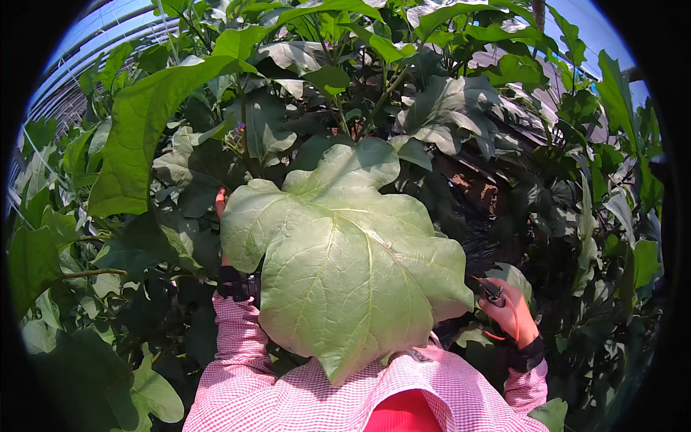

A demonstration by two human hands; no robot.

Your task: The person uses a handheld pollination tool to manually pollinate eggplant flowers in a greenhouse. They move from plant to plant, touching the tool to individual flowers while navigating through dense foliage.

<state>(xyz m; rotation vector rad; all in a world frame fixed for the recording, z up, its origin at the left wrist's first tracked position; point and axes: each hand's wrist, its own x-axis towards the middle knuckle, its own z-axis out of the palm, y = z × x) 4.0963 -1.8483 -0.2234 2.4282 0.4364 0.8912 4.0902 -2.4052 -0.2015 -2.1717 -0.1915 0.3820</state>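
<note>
A broad eggplant leaf (345, 243) fills the middle of the view and covers much of what lies between my arms. On the left, my left hand (221, 208) reaches up among the foliage; only a fingertip and a strip of it show beside the leaf's edge, so its grasp is hidden. My right hand (507, 310), at the lower right of the big leaf, is closed around small pruning snips (493, 292) with dark handles. Their tip points up and left. An orange-red cord (516, 324) loops from the snips by my wrist.
Eggplant plants stand close on both sides, with a long curved leaf (135, 129) at upper left. Stems (390, 94) rise ahead. Black plastic sheeting (480, 237) and brown soil (488, 197) show to the right. Greenhouse framing (102, 32) is at upper left.
</note>
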